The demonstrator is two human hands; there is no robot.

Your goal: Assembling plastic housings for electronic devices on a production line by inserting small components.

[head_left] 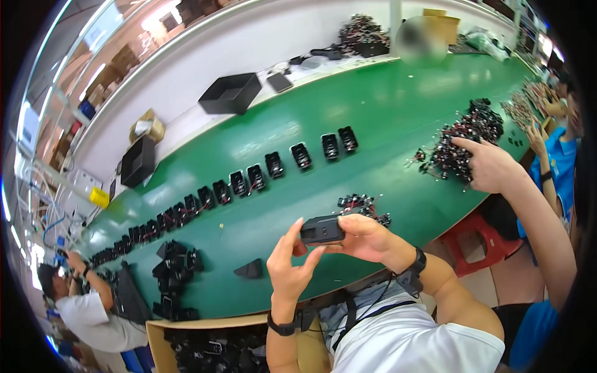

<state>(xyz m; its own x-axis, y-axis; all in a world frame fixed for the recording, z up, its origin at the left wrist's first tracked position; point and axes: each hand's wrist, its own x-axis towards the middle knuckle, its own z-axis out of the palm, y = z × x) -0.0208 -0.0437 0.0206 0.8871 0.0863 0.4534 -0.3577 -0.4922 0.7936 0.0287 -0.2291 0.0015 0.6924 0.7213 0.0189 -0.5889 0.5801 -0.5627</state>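
Box (323, 230), black, is held up over the green table (379, 155), its long axis running left to right between both hands: left hand (290, 264) pinches one end, right hand (367, 238) grips the other, nearer the wired parts (356, 202) beyond.

Along the far edge of the green workbench (392, 124) we see a black tray (230, 94) and, farther left, a black bin (137, 160) beside a cardboard box (157, 130). A plastic bag (488, 45) lies near the far right corner; a red stool (492, 240) stands below the near edge.
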